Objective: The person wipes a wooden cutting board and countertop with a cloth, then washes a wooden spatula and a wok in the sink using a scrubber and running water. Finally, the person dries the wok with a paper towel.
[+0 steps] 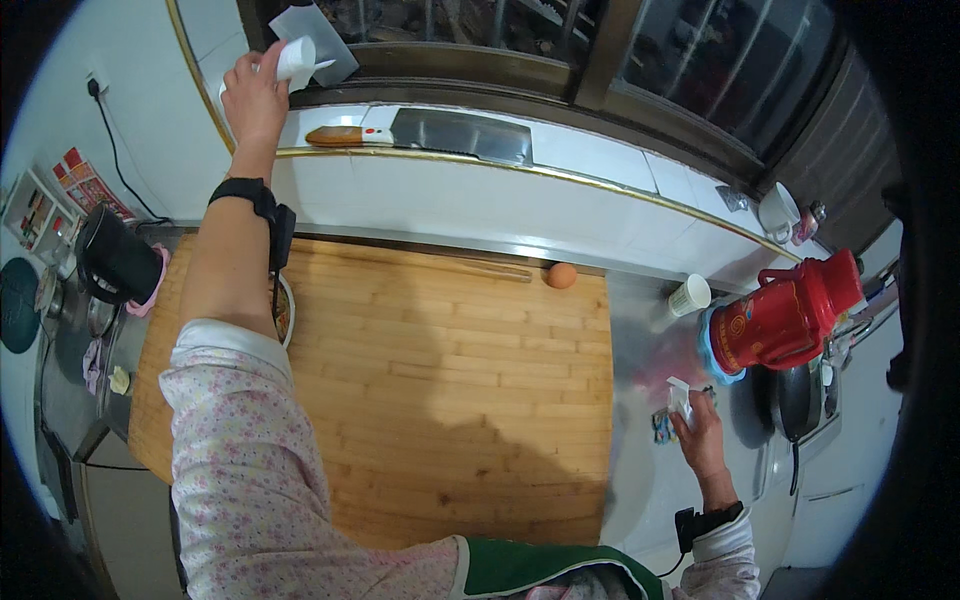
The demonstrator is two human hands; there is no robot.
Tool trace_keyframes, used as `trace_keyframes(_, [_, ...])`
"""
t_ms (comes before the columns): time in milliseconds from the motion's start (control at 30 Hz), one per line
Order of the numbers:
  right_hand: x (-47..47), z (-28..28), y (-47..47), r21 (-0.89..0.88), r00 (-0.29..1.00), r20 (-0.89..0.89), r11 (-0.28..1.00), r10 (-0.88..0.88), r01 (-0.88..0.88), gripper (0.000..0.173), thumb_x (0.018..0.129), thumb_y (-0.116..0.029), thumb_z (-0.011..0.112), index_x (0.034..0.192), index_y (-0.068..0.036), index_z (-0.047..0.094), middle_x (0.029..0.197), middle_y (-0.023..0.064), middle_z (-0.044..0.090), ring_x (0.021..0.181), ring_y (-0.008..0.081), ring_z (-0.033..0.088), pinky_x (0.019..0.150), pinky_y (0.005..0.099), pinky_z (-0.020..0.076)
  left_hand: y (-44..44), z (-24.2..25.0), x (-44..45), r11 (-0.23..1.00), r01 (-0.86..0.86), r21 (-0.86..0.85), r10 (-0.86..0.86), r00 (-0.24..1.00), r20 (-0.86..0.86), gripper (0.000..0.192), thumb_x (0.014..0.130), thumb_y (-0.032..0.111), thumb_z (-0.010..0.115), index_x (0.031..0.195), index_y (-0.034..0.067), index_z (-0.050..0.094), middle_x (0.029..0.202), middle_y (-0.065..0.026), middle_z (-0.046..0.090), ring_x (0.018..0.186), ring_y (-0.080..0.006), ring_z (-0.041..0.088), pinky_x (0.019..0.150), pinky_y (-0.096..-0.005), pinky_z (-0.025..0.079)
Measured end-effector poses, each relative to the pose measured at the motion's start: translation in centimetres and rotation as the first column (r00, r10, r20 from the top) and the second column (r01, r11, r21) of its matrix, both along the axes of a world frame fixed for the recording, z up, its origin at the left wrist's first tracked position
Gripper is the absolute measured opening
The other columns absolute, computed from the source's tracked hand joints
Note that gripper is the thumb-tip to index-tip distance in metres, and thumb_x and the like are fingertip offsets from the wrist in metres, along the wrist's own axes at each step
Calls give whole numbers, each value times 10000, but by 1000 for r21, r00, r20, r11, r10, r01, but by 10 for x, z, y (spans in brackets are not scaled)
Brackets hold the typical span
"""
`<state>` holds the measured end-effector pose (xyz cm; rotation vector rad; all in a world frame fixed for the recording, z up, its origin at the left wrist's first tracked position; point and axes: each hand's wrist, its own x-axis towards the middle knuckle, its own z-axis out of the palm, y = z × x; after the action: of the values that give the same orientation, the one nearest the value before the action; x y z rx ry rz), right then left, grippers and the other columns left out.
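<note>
My left hand (256,94) is raised over the left end of the window ledge, its fingers around a white cylindrical container (297,58). Behind that container a pale flat sheet (321,43) leans at the window frame. On the steel counter at the right, my right hand (701,431) pinches a crumpled white paper or tissue (679,397). A small colourful packet or cloth (663,427) lies beside those fingers. Between my arms is a large wooden board (450,375). A brown egg (561,275) rests at its far edge, next to a thin wooden stick (499,271).
A cleaver (461,135) lies on the tiled ledge. A red thermos flask (780,319) and a paper cup (689,295) stand at the right, near a black pan (796,401). My left forearm partly hides a bowl (287,311). A black jug (120,255) stands at the left.
</note>
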<state>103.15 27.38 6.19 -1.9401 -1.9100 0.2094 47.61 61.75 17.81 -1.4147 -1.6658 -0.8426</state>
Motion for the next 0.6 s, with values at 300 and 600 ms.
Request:
trace_keyframes(300, [-10,10,-7,31,988,-53,989,144,-143,339,701,-76,648,1007,-13,518,955,136,527,883,272,519,787,322,410,32,-48,-39,804,447,-392,-383,894,234,649,661,-96,469,1223,228,449,1147,-139,479,1052,-309,451,923,-374,366])
trace_keyframes(600, [22,7,-40,304,934,-331,952,134,-28,197,801,-172,589,911,-11,555,815,19,507,784,114,473,726,250,385,-65,12,56,403,877,-261,-687,478,547,431,746,-36,428,1151,84,512,1130,-28,519,977,-132,473,891,-252,345])
